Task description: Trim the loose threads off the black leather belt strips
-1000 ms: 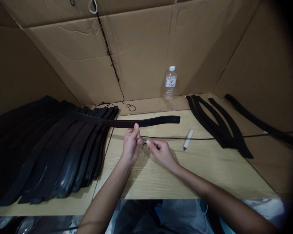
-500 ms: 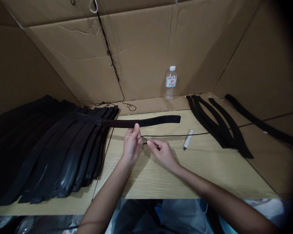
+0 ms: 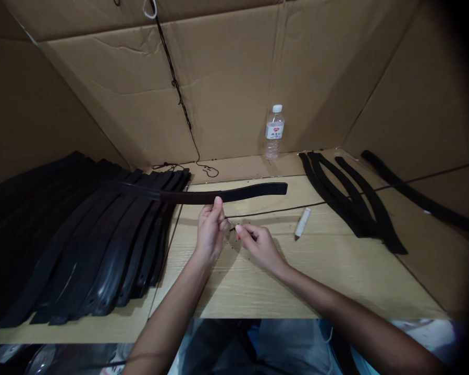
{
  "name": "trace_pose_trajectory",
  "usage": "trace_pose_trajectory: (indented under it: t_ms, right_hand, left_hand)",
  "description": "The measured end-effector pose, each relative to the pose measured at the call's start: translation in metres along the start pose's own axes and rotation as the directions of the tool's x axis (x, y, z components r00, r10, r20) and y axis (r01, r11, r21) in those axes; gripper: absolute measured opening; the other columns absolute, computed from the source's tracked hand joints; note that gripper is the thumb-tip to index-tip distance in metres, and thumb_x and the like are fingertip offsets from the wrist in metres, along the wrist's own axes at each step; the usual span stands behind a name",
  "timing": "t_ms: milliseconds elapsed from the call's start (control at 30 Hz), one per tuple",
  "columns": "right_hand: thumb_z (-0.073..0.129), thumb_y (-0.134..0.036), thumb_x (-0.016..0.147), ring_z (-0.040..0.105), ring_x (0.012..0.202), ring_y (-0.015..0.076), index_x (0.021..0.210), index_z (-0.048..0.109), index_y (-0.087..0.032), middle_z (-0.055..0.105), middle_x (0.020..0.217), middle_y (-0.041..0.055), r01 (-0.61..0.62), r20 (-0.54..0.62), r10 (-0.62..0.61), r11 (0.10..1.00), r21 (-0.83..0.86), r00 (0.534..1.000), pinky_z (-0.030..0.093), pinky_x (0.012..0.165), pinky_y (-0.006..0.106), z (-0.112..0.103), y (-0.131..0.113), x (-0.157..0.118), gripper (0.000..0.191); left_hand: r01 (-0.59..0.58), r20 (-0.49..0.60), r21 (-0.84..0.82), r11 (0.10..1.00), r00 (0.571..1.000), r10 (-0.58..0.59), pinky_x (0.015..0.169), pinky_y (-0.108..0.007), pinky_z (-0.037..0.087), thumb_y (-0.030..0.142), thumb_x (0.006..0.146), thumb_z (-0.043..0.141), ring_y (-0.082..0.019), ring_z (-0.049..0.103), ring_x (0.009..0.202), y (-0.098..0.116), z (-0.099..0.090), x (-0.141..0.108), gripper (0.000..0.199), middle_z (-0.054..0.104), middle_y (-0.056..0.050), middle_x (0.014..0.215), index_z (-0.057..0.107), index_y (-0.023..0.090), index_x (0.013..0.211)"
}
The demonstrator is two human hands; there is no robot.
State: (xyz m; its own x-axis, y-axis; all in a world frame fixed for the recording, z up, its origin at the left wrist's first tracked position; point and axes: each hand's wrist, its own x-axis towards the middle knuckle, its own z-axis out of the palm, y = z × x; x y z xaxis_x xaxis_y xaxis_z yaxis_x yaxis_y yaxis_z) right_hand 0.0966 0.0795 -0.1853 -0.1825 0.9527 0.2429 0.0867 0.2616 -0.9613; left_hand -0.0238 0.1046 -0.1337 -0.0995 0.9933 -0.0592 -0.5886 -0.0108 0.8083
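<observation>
My left hand (image 3: 211,229) is closed around a long, flat, curved black strip (image 3: 258,190), thumb on its front. A dark brown section (image 3: 191,197) covers the strip's middle, and its left end lies over the piled strips. Just below, my right hand (image 3: 260,245) pinches a thin, needle-like piece (image 3: 230,223) that points toward the left fingers; most of it is hidden. From beside the left fingertips a dark cord (image 3: 277,209) runs right, across other black strips, to the picture's edge.
Many black strips (image 3: 101,250) are piled at left; several more (image 3: 359,203) lie at right. A white crayon-like stick (image 3: 303,224) rests on the table (image 3: 297,281). A plastic bottle (image 3: 274,133) stands by the cardboard wall (image 3: 226,88), where dark threads (image 3: 177,94) hang.
The dark cord's right part has risen and now slants up to the right more straightly. The held strip's right end has shifted slightly left and up. Both hands stay nearly in place.
</observation>
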Motion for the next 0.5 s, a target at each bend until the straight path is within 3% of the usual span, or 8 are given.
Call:
trace_pose_trajectory:
  t_ms: [500]
  right_hand:
    - [0.047, -0.058, 0.091, 0.035, 0.049, 0.0107, 0.064, 0.053, -0.019, 0.038, 0.051, -0.0037, -0.024, -0.015, 0.025, 1.0, 0.015, 1.0, 0.025, 0.048, 0.025, 0.0012, 0.0017, 0.0023, 0.048]
  left_hand:
    - [-0.018, 0.027, 0.015, 1.0, 0.999, 0.018, 0.034, -0.014, 0.019, 0.048, 0.059, 0.088, 0.0, 0.019, 0.036, -0.0033, 0.0009, 0.0, 0.063, 0.028, 0.011, 0.043, 0.034, 0.018, 0.053]
